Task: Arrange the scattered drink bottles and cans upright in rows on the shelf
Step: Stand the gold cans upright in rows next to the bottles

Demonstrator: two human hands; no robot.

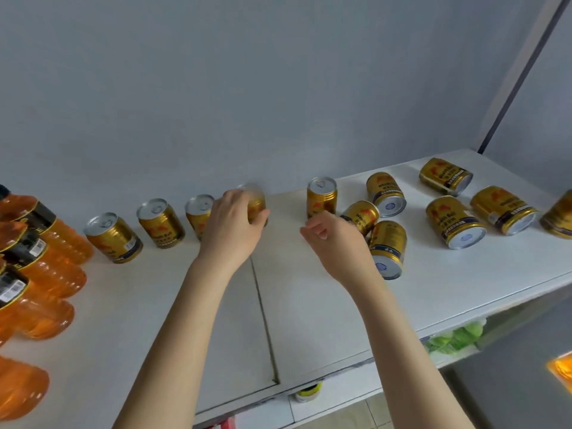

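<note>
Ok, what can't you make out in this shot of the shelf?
Head view:
- held can: blurred by motion, mostly covered by the left hand; label unreadable.
- lying can: partly behind the right hand; contact unclear.
- rightmost can: cut off by the right edge.
- orange bottles: cut off by the left edge.
- green item below: mostly hidden by the shelf.

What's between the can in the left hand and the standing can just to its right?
Nothing: the head view shows bare shelf between the held can and the standing can.
</note>
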